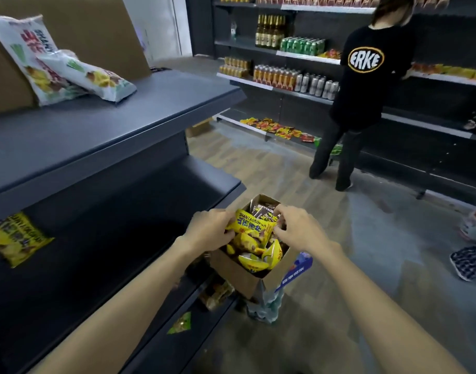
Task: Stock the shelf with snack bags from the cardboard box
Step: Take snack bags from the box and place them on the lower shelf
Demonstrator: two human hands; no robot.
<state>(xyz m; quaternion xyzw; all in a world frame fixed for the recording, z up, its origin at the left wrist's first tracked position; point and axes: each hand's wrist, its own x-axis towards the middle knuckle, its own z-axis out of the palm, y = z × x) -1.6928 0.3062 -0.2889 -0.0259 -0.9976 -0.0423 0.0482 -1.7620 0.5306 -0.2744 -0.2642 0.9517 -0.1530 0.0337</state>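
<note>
An open cardboard box stands on the floor by the dark shelf unit, filled with several yellow snack bags. My left hand and my right hand both grip one yellow snack bag at the top of the box, one hand on each side edge. Another yellow snack bag lies flat on the middle shelf at the left. Two white snack bags lean on the top shelf.
A person in a black shirt stands at the opposite shelving, which holds bottles, cans and snack packets. A green packet lies on a lower shelf. A second person's checked shoe is at the right edge.
</note>
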